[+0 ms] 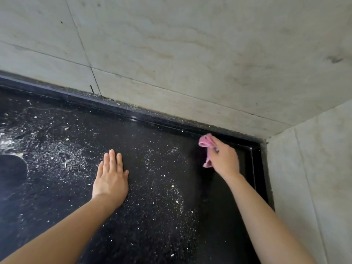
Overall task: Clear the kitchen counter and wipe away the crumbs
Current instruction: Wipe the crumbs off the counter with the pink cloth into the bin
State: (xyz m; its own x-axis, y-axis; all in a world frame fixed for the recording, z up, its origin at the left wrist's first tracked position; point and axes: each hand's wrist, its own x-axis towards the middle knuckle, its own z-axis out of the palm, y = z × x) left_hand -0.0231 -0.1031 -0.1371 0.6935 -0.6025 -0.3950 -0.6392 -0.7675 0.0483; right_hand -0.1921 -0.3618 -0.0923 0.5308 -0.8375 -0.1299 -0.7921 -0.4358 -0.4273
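Wiping step, I judged: nothing but crumbs (pixel 171 199) showed on the black table (pixel 141 141), so clearing looked done here. My right hand (pixel 223 159) was in the back right corner, fingers curled tight round a bunched pink cloth (pixel 206 142), which sat just beside the raised back lip (pixel 133 116); couldn't tell if the cloth touched the surface. My left hand (pixel 111 178) lay flat mid-table, fingers straight and close together, holding nothing.

Crumbs were scattered between both hands and heavier off to the left; the strip near the corner looked cleaner. Next move, I reckoned: press the cloth down and drag from the corner toward me or leftward, gathering, not scattering.

Room: tiled wall (pixel 190 63) behind, side wall (pixel 314 168) hard on the right, so no sweep that way. Open table to the left and front. My left hand sat in the sweep path and would need lifting. Dark round patch (pixel 11 172) far left, unclear what.
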